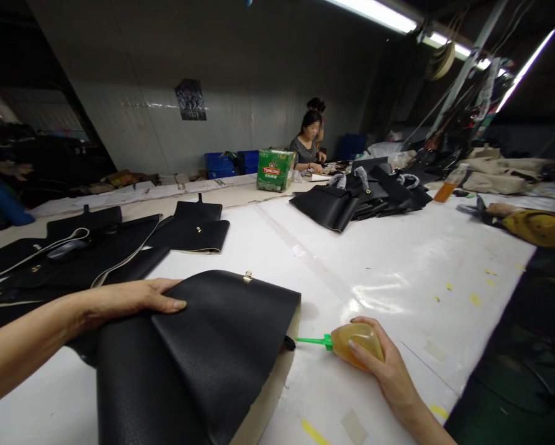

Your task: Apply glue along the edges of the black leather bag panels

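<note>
My left hand (143,298) grips a large black leather piece (226,334) with a pale lining and a small gold clasp (248,277) at its upper edge. The thumb lies on top, and the other fingers are hidden behind the leather. On the right, my right hand (384,358) is closed round a soft glue bottle (357,343) with amber liquid inside. Its thin green nozzle points left, and the tip is at the leather's open right edge, beside a small black tab (289,343). Whether the tip touches the tab I cannot tell.
Black leather pieces are piled at the left (120,241) and on the far side (365,191) of the white table (411,266). Behind stands a green Tsingtao box (275,170). Another amber bottle (447,185) is at the right. A co-worker (308,145) sits beyond; a yellow sleeve (544,225) shows at right.
</note>
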`<state>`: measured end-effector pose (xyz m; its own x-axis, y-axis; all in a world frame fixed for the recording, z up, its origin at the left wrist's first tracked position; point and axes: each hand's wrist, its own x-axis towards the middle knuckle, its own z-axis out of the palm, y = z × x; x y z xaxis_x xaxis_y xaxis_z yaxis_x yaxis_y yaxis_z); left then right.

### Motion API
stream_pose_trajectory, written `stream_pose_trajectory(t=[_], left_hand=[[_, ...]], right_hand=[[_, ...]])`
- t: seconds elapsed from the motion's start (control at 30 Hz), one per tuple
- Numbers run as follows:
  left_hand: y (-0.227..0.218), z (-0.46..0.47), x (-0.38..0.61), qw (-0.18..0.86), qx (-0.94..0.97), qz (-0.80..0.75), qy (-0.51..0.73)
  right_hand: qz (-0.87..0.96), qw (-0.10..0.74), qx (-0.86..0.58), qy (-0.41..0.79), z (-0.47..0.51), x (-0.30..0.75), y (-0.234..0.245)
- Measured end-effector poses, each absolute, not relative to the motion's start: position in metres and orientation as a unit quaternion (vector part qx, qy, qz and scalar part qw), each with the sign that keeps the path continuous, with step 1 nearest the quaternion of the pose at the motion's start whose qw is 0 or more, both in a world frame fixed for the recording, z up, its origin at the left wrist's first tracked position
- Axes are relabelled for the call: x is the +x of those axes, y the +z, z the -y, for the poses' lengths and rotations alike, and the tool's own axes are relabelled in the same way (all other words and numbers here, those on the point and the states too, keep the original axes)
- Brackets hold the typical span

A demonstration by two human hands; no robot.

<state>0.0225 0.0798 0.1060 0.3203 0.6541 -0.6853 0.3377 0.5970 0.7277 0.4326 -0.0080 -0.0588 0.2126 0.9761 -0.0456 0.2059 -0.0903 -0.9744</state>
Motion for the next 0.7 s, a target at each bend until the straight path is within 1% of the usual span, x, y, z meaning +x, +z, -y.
stream_pose_trajectory(t=[0.13,0.33,0.5,0.7], left_hand=[[0.106,-0.079,0.022,0.692,0.435,-0.564,0.115],[0.105,-0.075,0.020,0.694,0.434,-0.561,0.119],[0.105,-0.072,0.021,0.695,0.422,-0.567,0.131],[0.107,-0.064,0.022,0.689,0.432,-0.564,0.140]], right_hand=[[0.499,0.464,-0.612,0.401,0.015,0.423,-0.061],[0.475,0.493,-0.624,0.376,0.016,0.417,-0.054],[0.482,0.478,-0.632,0.373,0.021,0.416,-0.053],[0.473,0.481,-0.643,0.362,0.028,0.413,-0.053]])
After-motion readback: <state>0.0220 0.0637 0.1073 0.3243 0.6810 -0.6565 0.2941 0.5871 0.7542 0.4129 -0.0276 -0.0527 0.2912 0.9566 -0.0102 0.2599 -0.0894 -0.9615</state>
